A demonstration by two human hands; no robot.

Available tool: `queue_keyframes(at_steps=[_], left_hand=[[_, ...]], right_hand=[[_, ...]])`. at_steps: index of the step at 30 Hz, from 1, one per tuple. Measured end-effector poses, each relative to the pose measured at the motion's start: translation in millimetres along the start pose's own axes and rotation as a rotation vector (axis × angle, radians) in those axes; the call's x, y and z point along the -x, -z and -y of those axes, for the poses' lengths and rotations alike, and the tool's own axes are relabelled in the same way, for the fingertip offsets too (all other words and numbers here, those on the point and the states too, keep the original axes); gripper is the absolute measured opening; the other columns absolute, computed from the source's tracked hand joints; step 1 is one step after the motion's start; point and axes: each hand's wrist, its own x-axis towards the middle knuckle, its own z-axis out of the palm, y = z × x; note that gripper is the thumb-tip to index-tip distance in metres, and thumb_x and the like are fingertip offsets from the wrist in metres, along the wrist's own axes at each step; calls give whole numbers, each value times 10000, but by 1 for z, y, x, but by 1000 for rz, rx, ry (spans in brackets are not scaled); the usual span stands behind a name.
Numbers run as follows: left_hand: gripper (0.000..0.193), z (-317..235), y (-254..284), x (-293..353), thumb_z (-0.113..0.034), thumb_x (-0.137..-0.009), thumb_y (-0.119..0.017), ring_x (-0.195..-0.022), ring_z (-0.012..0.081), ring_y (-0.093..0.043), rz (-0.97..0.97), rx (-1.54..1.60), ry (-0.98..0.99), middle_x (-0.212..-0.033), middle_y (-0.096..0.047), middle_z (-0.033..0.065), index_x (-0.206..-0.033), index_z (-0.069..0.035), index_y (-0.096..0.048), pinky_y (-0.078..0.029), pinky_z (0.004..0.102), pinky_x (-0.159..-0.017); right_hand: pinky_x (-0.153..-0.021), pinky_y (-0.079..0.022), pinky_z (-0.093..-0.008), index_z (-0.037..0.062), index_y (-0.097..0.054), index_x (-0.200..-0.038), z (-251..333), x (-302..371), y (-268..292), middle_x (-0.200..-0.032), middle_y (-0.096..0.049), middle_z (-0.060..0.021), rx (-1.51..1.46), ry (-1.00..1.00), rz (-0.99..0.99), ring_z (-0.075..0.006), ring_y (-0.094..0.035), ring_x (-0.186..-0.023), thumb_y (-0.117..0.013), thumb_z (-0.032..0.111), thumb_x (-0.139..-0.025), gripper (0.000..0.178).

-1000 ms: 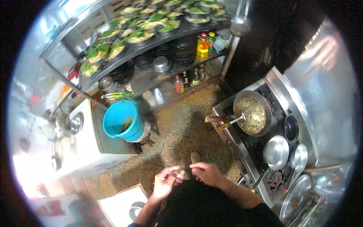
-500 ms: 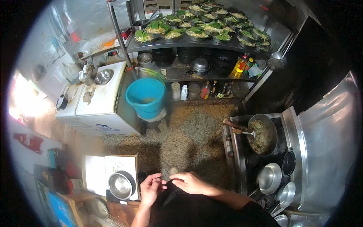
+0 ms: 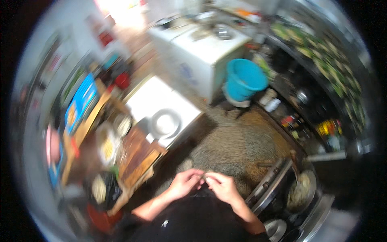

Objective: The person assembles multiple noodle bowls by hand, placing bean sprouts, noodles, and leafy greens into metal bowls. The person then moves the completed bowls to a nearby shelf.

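My left hand [image 3: 186, 183] and my right hand [image 3: 222, 186] meet at the fingertips in front of my dark shirt. The fingers of both are curled and pinched together. Something small and dark may be between them, but blur hides what it is. Below and beyond the hands lies the patterned floor [image 3: 225, 147]. To the left, a metal pot [image 3: 179, 125] sits on a white worktop [image 3: 151, 94] beside a wooden chopping board [image 3: 139, 155]. On the right, a wok [image 3: 313, 197] with cooked food and a utensil stands on the stove [image 3: 262, 189].
A blue bucket [image 3: 245, 82] stands on a low support beside a white chest freezer [image 3: 201, 50]. Shelves at the right hold bottles and many greens-filled bowls [image 3: 328, 66]. At the left are a bag of pale food [image 3: 107, 147] and a black bag [image 3: 111, 187].
My view has swung left, so the worktop and chopping board show more fully and the stove sits lower right. My hands, formerly slightly apart, now touch at the fingertips.
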Motion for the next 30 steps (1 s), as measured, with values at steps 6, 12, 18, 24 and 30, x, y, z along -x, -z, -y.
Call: queue_keyframes(at_steps=[6, 12, 18, 24, 30], left_hand=[[302, 10, 27, 31, -152, -1100, -546, -849, 101, -693, -28, 59, -76, -1011, -755, 53, -1341, 5, -638, -586, 274, -791], [291, 49, 102, 69, -102, -1080, -559, -889, 115, -711, -225, 84, -98, -1043, -770, 85, -1332, 13, -649, -591, 280, -828], [272, 85, 193, 102, -101, -1090, -561, -916, 109, -704, -345, 84, -34, -1054, -769, 64, -1317, 24, -643, -554, 251, -810], [284, 96, 263, 127, -99, -1075, -579, -912, 111, -714, -331, 94, 3, -1040, -778, 75, -1326, 7, -658, -559, 259, -796], [267, 104, 294, 146, -108, -1076, -593, -907, 125, -724, -424, 161, 50, -1037, -781, 79, -1314, -11, -666, -564, 271, -785]], right_hand=[[-666, -568, -246, -4, -709, -1283, 10, -2, -19, -963, -755, -68, 38, -248, 96, -102, -692, -753, -682, 106, -1012, 293], [-654, -544, -225, 11, -720, -1260, 5, -15, -79, -954, -750, -33, 108, -323, 94, -82, -671, -747, -676, 120, -1036, 253], [-854, -591, -373, 26, -753, -1148, 25, -33, -187, -1075, -777, -176, 263, 12, 178, -278, -768, -975, -735, 163, -958, 234], [-832, -575, -364, 36, -754, -1166, 40, -53, -255, -1025, -771, -148, 354, 26, 197, -258, -733, -931, -739, 186, -961, 255], [-748, -564, -264, 28, -664, -1385, -13, -139, -238, -1140, -750, -63, 153, -171, 33, -93, -664, -838, -733, 98, -970, 426]])
